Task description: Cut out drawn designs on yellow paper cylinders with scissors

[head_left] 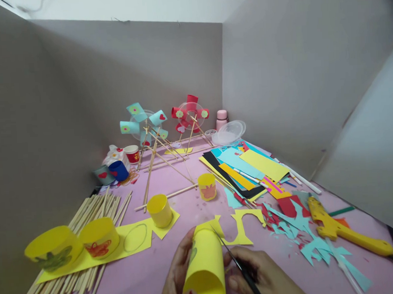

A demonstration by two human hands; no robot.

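Observation:
My left hand (pixel 178 271) wraps round a yellow paper cylinder (pixel 207 256), its open end tilted toward me. A yellow paper flap sticks out at its far end. In my right hand (pixel 259 271) is a black-handled, thin-bladed tool (pixel 237 263), its tip against that flap; I cannot tell whether it is a knife or scissors. Cut yellow scraps (pixel 242 232) lie just beyond. Past the hands stand a small yellow paper cup (pixel 207 187) and another yellow cup (pixel 159 210). Two larger yellow cups with drawings, one green (pixel 53 249) and one red (pixel 99 238), rest at left.
Wooden sticks (pixel 85 278) lie under a yellow strip (pixel 138 240) at left. Blue (pixel 145 125) and red (pixel 190 112) paper wheels stand on stick frames behind. Coloured sheets (pixel 263 163), blue scraps (pixel 316 246) and a yellow glue gun (pixel 346 231) occupy the right. Grey panels (pixel 139 62) enclose the table.

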